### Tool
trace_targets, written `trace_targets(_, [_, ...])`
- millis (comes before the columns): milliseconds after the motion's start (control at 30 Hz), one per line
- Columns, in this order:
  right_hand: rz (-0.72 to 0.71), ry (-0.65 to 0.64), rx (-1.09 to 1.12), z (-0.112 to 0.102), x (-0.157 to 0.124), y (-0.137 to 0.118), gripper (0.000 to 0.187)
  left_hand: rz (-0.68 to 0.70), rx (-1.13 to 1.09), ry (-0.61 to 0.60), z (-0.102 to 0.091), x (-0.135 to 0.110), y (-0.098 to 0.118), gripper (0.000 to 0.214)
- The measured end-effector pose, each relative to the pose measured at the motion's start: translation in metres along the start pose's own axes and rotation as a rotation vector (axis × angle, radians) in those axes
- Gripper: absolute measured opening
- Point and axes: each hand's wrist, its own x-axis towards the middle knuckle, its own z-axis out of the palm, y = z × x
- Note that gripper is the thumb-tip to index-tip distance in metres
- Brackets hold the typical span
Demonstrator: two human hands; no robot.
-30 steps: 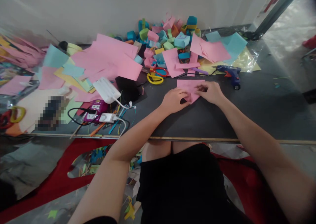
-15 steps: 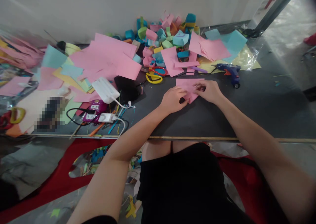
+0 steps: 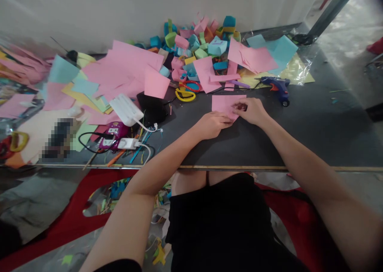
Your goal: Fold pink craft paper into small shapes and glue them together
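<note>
A small pink paper sheet [image 3: 223, 102] lies on the dark tabletop [image 3: 299, 132] straight ahead of me. My left hand [image 3: 212, 125] rests on its near left corner with the fingers curled and pressed down on it. My right hand [image 3: 250, 110] pinches the sheet's right edge between thumb and fingers. Both forearms reach in from below over the table's front edge.
Yellow-handled scissors [image 3: 186, 93] lie just beyond the sheet. A blue glue gun [image 3: 277, 86] sits to the right. Folded coloured paper pieces [image 3: 203, 40] are heaped at the wall. Loose pink sheets [image 3: 131, 68], a white power bank [image 3: 127, 109] and cables [image 3: 119, 144] crowd the left.
My left hand slid down and flattened onto the sheet's near corner. The sheet now lies flatter, and my right hand stayed pinching its right edge.
</note>
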Motion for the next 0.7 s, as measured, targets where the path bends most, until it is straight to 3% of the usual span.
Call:
trace_targets(100, [0.004, -0.008, -0.01, 0.001, 0.0, -0.001, 0.024, 0.003, 0.008, 0.014, 0.0, -0.002, 0.0, 0.048])
trace_targets(500, [0.012, 0.031, 0.002, 0.004, 0.002, -0.001, 0.022, -0.042, -0.056, 0.279, 0.01, -0.01, -0.007, 0.045])
trace_targets(700, [0.008, 0.025, -0.006, 0.006, 0.002, 0.001, 0.023, 0.04, -0.016, 0.165, 0.007, -0.006, -0.006, 0.044])
